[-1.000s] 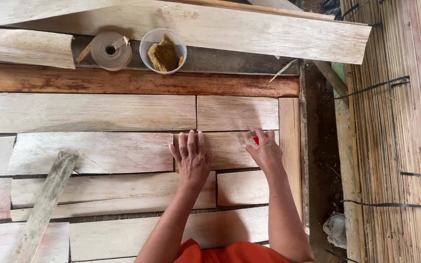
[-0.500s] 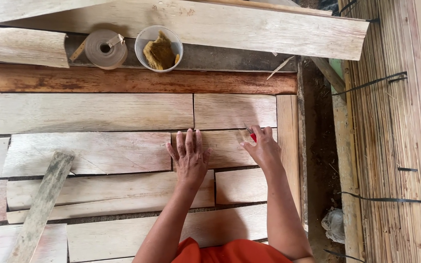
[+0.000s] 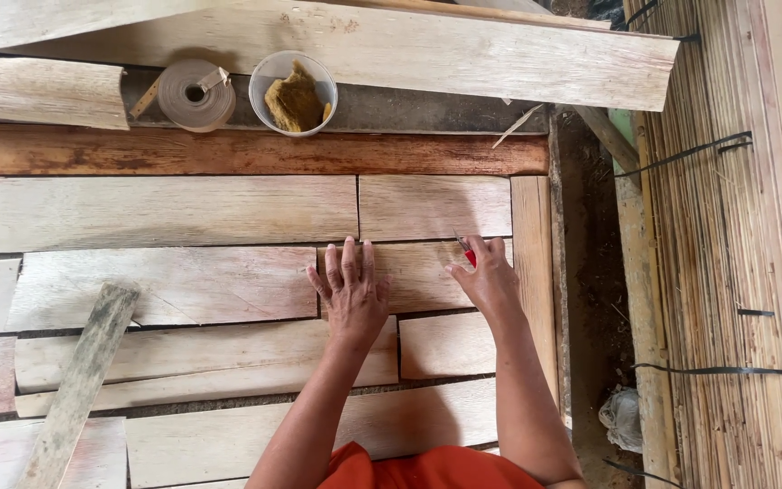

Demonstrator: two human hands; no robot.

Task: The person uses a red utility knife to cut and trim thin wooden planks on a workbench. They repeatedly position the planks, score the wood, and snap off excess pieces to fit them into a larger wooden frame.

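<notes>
My left hand lies flat, fingers spread, on a short pale veneer sheet in the middle row of a patchwork of thin wood sheets. My right hand rests on the same sheet's right part and grips a small red-handled cutter, its tip pointing up at the seam with the sheet above. A long pale sheet adjoins my left hand on the left.
A roll of brown paper tape and a clear cup with a yellow sponge sit at the back. A loose wooden strip lies diagonally at left. A reddish board crosses above. Stacked thin veneer fills the right.
Both hands have stayed on the short sheet; my right hand shifted slightly with the cutter. The view drifted a little.
</notes>
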